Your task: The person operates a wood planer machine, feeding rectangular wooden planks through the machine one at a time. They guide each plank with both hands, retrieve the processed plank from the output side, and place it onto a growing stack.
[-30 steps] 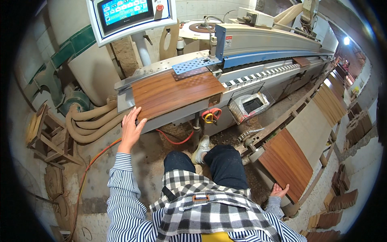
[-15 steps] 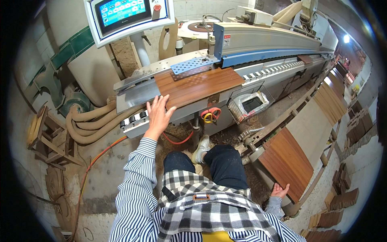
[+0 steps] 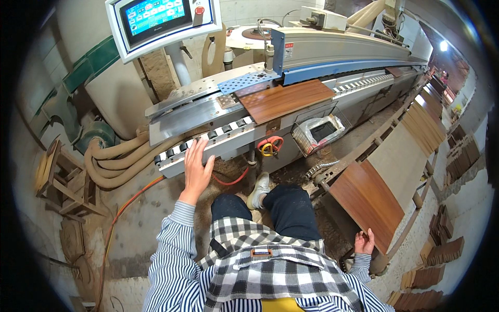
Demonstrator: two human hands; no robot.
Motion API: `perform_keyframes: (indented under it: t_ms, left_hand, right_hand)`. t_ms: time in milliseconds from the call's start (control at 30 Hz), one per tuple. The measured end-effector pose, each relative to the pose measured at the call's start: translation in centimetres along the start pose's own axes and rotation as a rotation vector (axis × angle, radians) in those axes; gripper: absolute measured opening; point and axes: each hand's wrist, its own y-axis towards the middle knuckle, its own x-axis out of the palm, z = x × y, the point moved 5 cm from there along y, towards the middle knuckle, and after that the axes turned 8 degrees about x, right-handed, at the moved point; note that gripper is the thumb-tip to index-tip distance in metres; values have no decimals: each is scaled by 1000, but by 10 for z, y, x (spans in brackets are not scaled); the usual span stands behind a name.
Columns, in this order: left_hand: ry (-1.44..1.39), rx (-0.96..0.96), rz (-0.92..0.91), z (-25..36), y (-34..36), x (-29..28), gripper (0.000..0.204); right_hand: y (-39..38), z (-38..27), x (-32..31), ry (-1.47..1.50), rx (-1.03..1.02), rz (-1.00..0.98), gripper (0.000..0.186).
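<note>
Wood-grain panel on the long machine, left hand empty, right hand at second panel.
First panel lies flat, back edge close by blue perforated plate. Left fingers loosely spread, holding nothing, by roller strip; contact can't be told. Right fingers half curled at second panel's near edge; can't tell if gripping. Second panel lies on the roller stand at right.
</note>
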Motion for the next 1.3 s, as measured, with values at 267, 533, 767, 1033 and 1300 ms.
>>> perform_keyframes:
  t_ms: [267, 533, 767, 1033, 1300]
  left_hand:
    - [-161, -85, -38, 39, -53, -31, 64]
    - [-19, 63, -128, 73, -58, -43, 77]
    - [242, -67, -8, 8, -59, -61, 60]
    - [312, -191, 5, -48, -26, -56, 58]
    - [334, -235, -9, -55, 8, -46, 65]
  right_hand:
    - [4, 44, 133, -95, 188, -424, 17]
    - [-23, 150, 351, -263, 511, -810, 19]
    - [-37, 228, 442, -385, 692, -889, 17]
    - [-9, 184, 400, -464, 431, -812, 46]
    - [106, 87, 224, -2027, -810, -304, 44]
